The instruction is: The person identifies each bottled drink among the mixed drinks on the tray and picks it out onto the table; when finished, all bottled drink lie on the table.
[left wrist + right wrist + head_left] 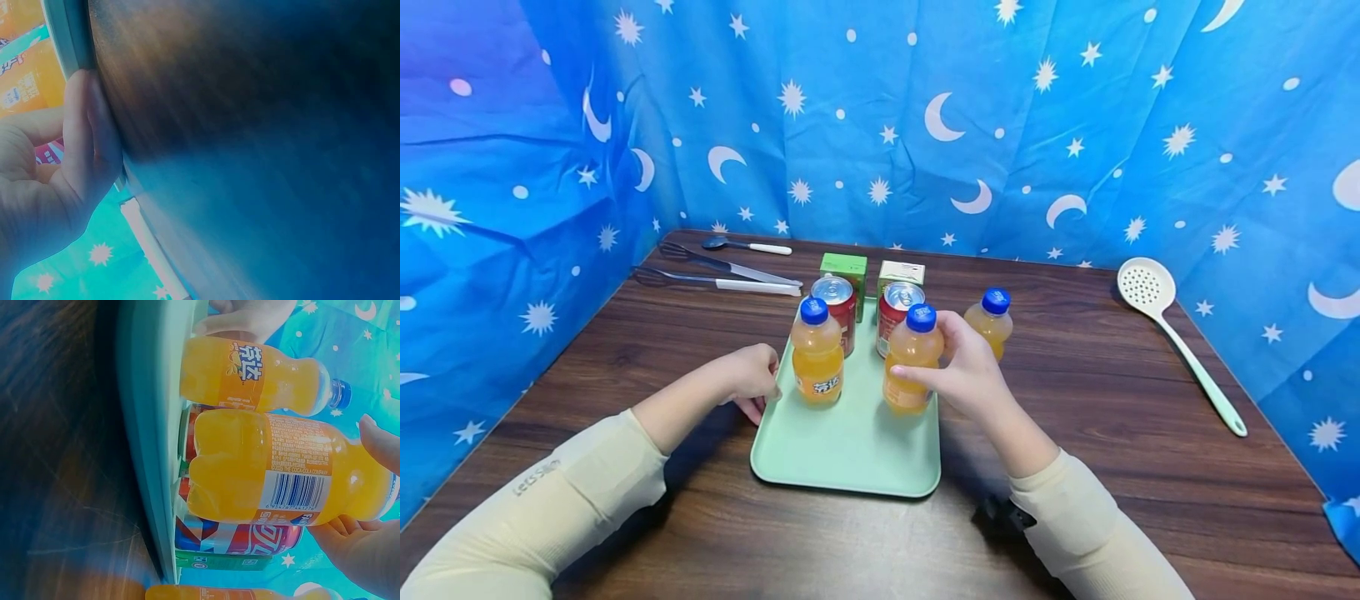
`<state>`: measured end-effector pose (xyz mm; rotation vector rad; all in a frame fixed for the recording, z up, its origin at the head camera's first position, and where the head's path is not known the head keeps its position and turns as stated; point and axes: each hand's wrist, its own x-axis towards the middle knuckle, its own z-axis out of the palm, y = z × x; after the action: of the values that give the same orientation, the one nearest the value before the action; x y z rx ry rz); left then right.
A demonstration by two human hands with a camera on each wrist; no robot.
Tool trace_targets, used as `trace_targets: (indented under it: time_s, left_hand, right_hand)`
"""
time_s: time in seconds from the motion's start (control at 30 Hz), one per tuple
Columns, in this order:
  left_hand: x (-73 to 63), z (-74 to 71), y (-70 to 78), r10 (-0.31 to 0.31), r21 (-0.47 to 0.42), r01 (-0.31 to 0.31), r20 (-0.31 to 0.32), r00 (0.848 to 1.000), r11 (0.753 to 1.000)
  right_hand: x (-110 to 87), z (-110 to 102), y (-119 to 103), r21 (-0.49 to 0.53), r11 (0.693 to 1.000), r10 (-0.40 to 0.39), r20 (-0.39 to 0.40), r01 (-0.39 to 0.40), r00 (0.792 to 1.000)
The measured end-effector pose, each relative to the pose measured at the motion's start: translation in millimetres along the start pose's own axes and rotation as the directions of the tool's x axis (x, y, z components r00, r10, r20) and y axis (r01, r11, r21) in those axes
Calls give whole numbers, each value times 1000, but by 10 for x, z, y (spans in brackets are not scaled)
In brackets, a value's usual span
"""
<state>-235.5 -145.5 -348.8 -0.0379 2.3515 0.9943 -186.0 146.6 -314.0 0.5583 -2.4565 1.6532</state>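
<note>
My right hand grips an orange soda bottle with a blue cap, thumb on one side and fingers on the other. The bottle is upright, its base close over the right side of a pale green tray. In the right wrist view its barcode label faces the camera. My left hand holds the tray's left rim, seen pinched at the edge in the left wrist view. A second orange soda bottle stands on the tray's left side. Behind the bottles stand two red cans.
A green carton and a cream-topped carton stand at the tray's far end. Another orange bottle is on the table beyond my right hand. Utensils with white handles lie back left; a skimmer lies at right.
</note>
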Motion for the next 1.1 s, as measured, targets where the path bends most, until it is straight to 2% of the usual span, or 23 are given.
trace_targets:
  time_s: [0.53,0.87,1.1]
  left_hand:
    - [12,0,-19,-3,10,3,-9,1000,1000]
    - [9,12,-19,8,7,-8,-9,1000,1000]
    - [1,7,-23,10,5,-10,-4,1000,1000]
  right_hand:
    - [-74,-70,2,39,999,38,1,-38,999]
    - [-127,-120,39,-18,998,58,-18,-59,998]
    - [-170,-161,43,-32,999,39,-27,-40,999]
